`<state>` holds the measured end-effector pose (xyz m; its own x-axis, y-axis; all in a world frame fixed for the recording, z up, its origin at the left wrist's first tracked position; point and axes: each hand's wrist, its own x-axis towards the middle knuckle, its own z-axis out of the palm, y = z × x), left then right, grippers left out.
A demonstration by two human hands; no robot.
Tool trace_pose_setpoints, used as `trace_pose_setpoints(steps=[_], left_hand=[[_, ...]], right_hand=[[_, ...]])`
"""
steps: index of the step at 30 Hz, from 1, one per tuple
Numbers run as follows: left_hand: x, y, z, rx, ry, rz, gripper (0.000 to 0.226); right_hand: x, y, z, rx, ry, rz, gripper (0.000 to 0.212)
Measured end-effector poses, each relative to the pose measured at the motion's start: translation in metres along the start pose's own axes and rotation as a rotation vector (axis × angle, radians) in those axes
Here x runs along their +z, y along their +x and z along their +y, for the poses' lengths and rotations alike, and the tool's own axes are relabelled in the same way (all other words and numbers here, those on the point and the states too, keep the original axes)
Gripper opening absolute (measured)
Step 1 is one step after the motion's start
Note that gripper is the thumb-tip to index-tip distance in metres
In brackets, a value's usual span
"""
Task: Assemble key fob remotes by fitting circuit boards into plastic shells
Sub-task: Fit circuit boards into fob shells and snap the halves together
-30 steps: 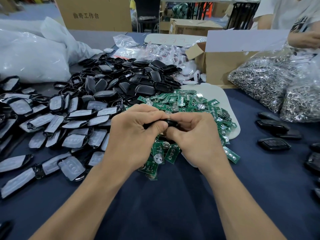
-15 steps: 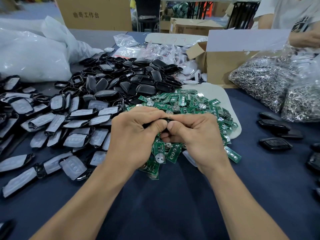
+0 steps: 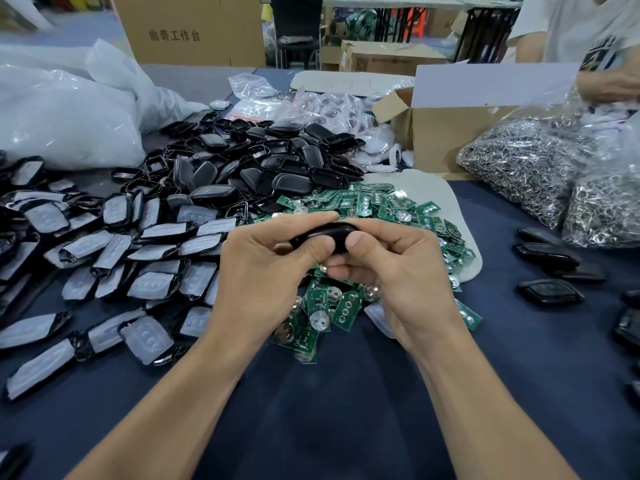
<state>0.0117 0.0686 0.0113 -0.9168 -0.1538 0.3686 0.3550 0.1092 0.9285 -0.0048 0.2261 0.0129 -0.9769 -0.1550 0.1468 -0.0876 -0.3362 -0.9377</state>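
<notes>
A black key fob shell (image 3: 329, 234) is held above the table between both hands. My left hand (image 3: 266, 268) grips its left end, thumb pressed on the near face. My right hand (image 3: 398, 271) grips the right end, thumb beside the left thumb. Under the hands lies a heap of green circuit boards (image 3: 374, 206) with coin cells. A pile of empty black shells (image 3: 263, 168) lies beyond on the left. Whether a board sits inside the held shell is hidden.
Shell halves with white button pads (image 3: 114, 251) cover the left of the blue table. Closed black fobs (image 3: 547, 258) lie at right. Bags of metal rings (image 3: 533, 168), a cardboard box (image 3: 446, 133) and white plastic bags (image 3: 62, 123) stand behind. Another person (image 3: 588, 39) works at far right.
The hands have tilted the shell, so more of its glossy black body shows between the thumbs. Both hands have stayed above the board heap.
</notes>
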Motion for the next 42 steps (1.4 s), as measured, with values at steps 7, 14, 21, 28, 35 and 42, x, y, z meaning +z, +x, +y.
trace_pose_setpoints(steps=[7,14,21,28,35,42], left_hand=[[0.002,-0.002,0.0,0.025,0.031,0.028,0.035],[0.006,-0.003,0.0,0.043,-0.012,0.042,0.033],[0.008,-0.007,0.0,0.058,0.016,0.036,0.035],[0.011,-0.006,-0.002,-0.013,0.053,0.057,0.034],[0.004,0.001,0.0,-0.124,0.005,0.02,0.028],[0.005,0.002,0.001,-0.066,-0.078,0.05,0.029]], right_hand=[[0.001,0.0,-0.001,0.018,-0.023,-0.018,0.022],[0.002,-0.001,0.003,-0.044,-0.123,-0.026,0.023],[0.005,-0.002,0.007,-0.115,-0.156,0.003,0.023],[0.009,-0.004,0.012,-0.117,-0.122,0.061,0.028],[0.011,0.0,0.008,0.024,-0.058,0.119,0.028],[0.002,0.0,0.005,-0.093,-0.214,0.07,0.018]])
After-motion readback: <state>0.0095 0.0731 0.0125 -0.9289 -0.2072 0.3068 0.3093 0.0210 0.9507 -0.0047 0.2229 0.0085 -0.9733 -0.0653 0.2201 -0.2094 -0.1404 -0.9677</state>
